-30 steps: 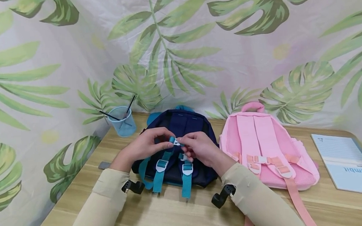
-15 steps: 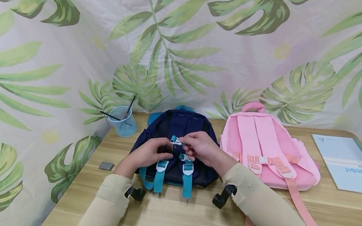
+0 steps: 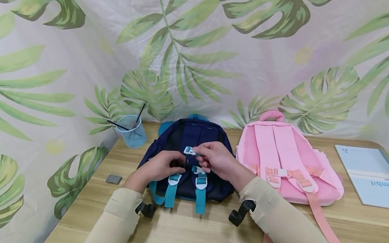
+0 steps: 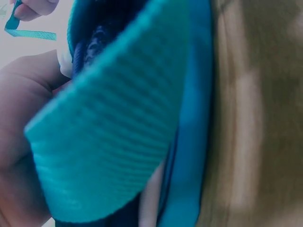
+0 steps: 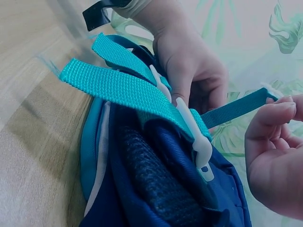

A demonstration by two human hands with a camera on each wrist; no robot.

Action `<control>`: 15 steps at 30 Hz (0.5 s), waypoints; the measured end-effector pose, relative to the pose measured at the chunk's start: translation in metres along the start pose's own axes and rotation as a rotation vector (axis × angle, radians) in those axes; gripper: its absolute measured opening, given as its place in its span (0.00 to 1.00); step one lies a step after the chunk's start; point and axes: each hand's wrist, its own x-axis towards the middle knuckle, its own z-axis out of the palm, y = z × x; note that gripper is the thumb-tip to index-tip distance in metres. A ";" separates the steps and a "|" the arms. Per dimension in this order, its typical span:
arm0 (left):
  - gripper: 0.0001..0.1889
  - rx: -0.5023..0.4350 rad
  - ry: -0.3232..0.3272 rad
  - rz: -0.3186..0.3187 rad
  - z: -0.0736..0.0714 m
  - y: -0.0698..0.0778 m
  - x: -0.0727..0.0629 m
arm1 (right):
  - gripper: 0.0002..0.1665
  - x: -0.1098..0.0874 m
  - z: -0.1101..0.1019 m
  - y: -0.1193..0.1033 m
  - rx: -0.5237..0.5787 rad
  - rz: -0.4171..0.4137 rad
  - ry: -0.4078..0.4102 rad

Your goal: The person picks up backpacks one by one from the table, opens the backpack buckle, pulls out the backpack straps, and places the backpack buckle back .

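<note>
One word can be read, "Gambit" (image 3: 386,183), printed in blue letters on the pale blue notebook (image 3: 372,193) lying at the right of the head view; it stands upside down to the camera, on the half of the cover nearer the person; at the cover's far left corner sits a small dark mark (image 3: 345,150), too small to make out; faint lines run across the cover's far half, illegible at this size.

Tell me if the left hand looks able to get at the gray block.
Probably yes. The gray block lies uncovered on the table, to the left of the left hand, with nothing apparent standing between; the hand would just have to leave the navy bag.
</note>
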 end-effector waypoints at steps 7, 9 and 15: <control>0.07 0.014 -0.008 -0.011 -0.002 0.003 0.001 | 0.11 -0.001 -0.001 0.000 -0.011 -0.022 -0.009; 0.09 -0.007 -0.014 -0.028 -0.004 0.004 0.001 | 0.12 -0.001 -0.001 0.000 -0.014 -0.027 0.003; 0.20 -0.184 0.076 -0.056 -0.016 0.013 -0.001 | 0.13 -0.001 -0.003 0.000 -0.029 -0.021 0.004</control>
